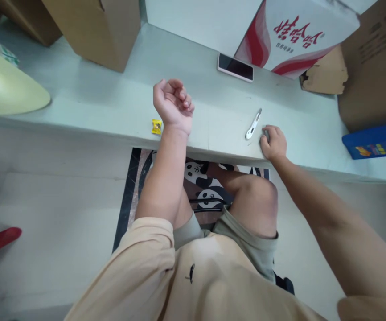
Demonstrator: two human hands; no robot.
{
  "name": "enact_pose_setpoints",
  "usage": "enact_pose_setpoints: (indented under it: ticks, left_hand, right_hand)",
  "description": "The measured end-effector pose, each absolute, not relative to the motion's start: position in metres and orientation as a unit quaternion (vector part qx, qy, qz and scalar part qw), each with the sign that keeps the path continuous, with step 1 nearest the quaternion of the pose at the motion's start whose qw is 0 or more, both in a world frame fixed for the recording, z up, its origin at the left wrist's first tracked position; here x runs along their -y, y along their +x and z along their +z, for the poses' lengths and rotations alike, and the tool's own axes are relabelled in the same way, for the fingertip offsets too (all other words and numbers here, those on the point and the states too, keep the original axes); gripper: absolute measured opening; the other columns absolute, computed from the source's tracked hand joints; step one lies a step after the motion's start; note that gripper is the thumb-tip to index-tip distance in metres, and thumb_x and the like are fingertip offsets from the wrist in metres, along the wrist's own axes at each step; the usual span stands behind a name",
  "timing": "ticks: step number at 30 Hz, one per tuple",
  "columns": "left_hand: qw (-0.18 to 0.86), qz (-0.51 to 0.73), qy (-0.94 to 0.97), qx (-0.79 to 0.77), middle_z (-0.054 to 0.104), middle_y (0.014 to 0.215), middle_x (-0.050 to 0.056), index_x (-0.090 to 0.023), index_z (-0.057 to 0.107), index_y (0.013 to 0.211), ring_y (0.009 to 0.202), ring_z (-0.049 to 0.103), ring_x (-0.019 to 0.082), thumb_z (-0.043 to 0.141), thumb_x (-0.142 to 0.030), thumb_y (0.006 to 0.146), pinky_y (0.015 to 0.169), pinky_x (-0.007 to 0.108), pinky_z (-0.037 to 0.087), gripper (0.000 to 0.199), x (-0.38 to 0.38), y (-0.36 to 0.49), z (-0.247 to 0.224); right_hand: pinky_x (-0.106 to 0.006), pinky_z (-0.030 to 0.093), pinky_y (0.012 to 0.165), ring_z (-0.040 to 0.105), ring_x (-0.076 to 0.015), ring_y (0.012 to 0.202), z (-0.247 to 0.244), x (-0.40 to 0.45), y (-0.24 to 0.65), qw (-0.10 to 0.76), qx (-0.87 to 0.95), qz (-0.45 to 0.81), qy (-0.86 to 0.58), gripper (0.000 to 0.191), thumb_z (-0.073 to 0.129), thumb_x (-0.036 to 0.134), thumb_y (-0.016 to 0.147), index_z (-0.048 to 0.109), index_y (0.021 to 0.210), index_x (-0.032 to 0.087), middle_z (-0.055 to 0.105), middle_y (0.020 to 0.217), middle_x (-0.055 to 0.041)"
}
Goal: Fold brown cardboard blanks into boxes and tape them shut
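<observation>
The left hand point(174, 106), loosely curled and empty, is palm-up over the desk point(106, 100), right of the candy point(156, 127); the right hand point(275, 143), grip unclear, sits beside the cutter point(253, 125). A careless sweep could knock either item off.

We wore a beige T-shirt point(226, 287), its short left sleeve point(148, 245) creased, with a small black mark point(191, 274) on the front. Our loose shorts point(246, 238) were a muted greyish green. Our left hand point(174, 101) and right hand point(276, 142) were bare.
</observation>
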State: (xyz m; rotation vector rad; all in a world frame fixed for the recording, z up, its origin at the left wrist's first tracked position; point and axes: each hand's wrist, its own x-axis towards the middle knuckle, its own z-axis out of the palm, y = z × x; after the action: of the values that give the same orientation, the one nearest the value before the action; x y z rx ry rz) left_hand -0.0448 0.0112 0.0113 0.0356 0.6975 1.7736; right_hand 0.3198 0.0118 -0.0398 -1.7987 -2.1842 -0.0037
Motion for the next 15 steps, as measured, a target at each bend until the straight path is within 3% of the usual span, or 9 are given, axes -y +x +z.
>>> enact_pose_setpoints:
  ticks: [5,9,11,15]
  left_hand:
    - [0.566,0.746,0.095,-0.339,0.037,0.059,0.000,-0.018,0.058,0.070,0.046,0.039,0.011,0.040,-0.056,0.102,0.049,0.025,0.023,0.053,-0.010,-0.027,0.015]
    - [0.500,0.701,0.259,-0.437,0.031,0.048,-0.003,-0.017,0.054,0.057,0.046,0.025,0.011,0.051,-0.018,0.099,0.050,0.028,0.019,0.042,-0.003,-0.007,0.012]
    - [0.478,0.668,0.327,-0.467,0.035,0.049,-0.003,-0.018,0.052,0.053,0.052,0.035,0.012,0.059,-0.004,0.091,0.055,0.025,0.026,0.040,0.005,-0.001,0.003]
    - [0.447,0.608,0.378,-0.536,0.042,0.054,-0.001,-0.018,0.053,0.053,0.072,0.053,0.018,0.070,0.000,0.079,0.067,0.024,0.034,0.036,0.022,0.001,-0.024]
  right_hand:
    - [-0.051,0.044,0.112,0.060,-0.0333,0.124,-0.040,-0.012,0.320,0.163,0.761,-0.005,-0.628,0.039,0.046,0.029,0.084,0.066,0.115,0.017,0.066,0.129,-0.0162]
    - [-0.052,0.043,0.113,0.059,-0.0338,0.124,-0.040,-0.013,0.322,0.158,0.762,0.005,-0.627,0.039,0.046,0.029,0.086,0.065,0.118,0.016,0.065,0.131,-0.0171]
    - [-0.054,0.042,0.113,0.058,-0.0346,0.125,-0.041,-0.014,0.324,0.155,0.763,0.014,-0.627,0.038,0.046,0.029,0.087,0.064,0.119,0.017,0.064,0.131,-0.0175]
    - [-0.055,0.043,0.110,0.056,-0.0358,0.125,-0.047,-0.016,0.328,0.160,0.769,0.030,-0.619,0.036,0.046,0.032,0.091,0.062,0.121,0.020,0.063,0.130,-0.0162]
